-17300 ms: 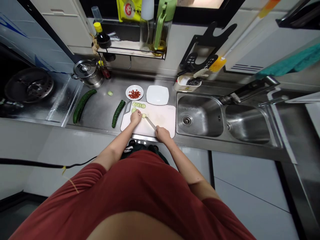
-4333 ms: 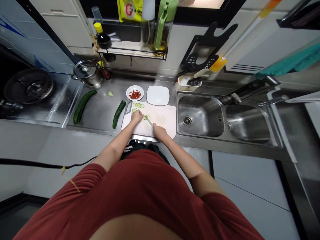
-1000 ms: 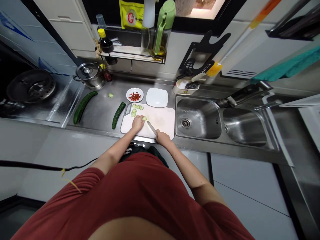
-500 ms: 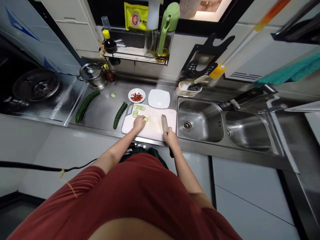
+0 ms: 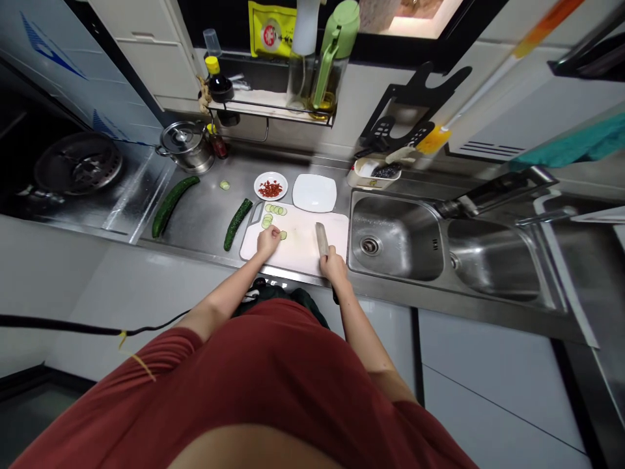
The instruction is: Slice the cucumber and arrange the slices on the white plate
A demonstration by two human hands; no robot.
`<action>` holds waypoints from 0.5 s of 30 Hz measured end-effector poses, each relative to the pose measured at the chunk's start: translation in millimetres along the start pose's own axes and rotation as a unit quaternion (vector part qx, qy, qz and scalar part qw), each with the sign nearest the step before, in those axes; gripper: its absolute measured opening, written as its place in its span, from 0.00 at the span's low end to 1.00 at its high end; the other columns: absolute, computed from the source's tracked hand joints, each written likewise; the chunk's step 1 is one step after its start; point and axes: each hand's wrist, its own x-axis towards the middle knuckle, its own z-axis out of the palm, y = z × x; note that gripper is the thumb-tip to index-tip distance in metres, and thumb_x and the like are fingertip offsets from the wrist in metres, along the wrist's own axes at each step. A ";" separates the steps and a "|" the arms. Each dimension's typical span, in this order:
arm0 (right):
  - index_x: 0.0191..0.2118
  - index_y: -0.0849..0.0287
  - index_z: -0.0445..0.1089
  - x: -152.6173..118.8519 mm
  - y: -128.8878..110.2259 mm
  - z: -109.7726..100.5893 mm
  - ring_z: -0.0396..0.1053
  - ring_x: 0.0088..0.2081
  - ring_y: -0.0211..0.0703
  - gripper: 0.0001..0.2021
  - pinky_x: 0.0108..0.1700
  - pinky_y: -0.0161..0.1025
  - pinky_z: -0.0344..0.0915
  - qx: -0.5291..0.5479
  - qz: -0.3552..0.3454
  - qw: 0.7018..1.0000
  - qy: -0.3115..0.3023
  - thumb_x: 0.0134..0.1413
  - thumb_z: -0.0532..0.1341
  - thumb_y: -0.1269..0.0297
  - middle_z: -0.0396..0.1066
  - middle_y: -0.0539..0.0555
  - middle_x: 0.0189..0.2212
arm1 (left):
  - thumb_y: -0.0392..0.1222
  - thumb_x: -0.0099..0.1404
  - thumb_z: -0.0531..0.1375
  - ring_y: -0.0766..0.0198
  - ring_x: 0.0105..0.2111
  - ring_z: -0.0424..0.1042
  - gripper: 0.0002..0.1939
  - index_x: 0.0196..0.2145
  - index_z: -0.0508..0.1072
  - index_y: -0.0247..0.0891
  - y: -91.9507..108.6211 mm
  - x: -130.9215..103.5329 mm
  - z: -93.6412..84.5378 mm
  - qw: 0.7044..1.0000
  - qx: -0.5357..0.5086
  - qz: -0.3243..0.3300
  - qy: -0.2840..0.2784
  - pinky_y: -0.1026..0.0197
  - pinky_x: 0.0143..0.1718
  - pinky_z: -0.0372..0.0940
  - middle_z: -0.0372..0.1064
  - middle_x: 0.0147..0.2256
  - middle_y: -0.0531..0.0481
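On the white cutting board, my left hand has its fingertips pinched at the edge of a cucumber slice. My right hand is wrapped round the handle of a kitchen knife, its blade pointing away from me over the right part of the board. More cucumber slices lie in a row at the board's upper left, with a small group just below them. Left of the board rests a cut cucumber, and farther left a longer whole cucumber.
Behind the board stand a small plate of chopped red pieces and a white plate. A cucumber end lies on the steel counter. To the right is a double sink; at the left are a lidded pot and a wok.
My left hand has shifted slightly left, and more of the cucumber slice at its fingertips shows. The knife in my right hand stays almost still. The view has moved a little.
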 end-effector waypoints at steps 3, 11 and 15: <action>0.56 0.62 0.55 0.2 -0.9 0.6 0.72 0.40 0.50 0.16 0.37 0.38 0.60 -0.009 0.001 1.000 -0.002 0.65 0.46 0.65 0.72 0.63 0.40 | 0.40 0.61 0.59 0.66 0.34 0.72 0.07 0.37 0.72 0.40 -8.0 5.1 -7.0 0.999 -0.011 -0.027 0.028 0.66 0.38 0.64 0.74 0.33 0.52; 0.54 0.63 0.56 1.3 -1.4 5.5 0.72 0.39 0.50 0.16 0.37 0.39 0.60 -0.022 0.000 1.000 0.016 0.64 0.46 0.66 0.72 0.62 0.38 | 0.40 0.62 0.55 0.65 0.37 0.72 0.11 0.42 0.72 0.40 -22.9 21.9 -25.9 0.995 0.018 -0.063 0.079 0.66 0.40 0.62 0.75 0.36 0.50; 0.55 0.63 0.56 2.3 -0.6 6.1 0.72 0.39 0.49 0.16 0.38 0.39 0.60 -0.014 0.007 1.000 0.010 0.64 0.46 0.65 0.72 0.62 0.38 | 0.38 0.61 0.55 0.62 0.38 0.72 0.11 0.41 0.73 0.41 -24.3 22.9 -30.2 0.993 0.044 -0.064 0.091 0.64 0.40 0.61 0.75 0.36 0.51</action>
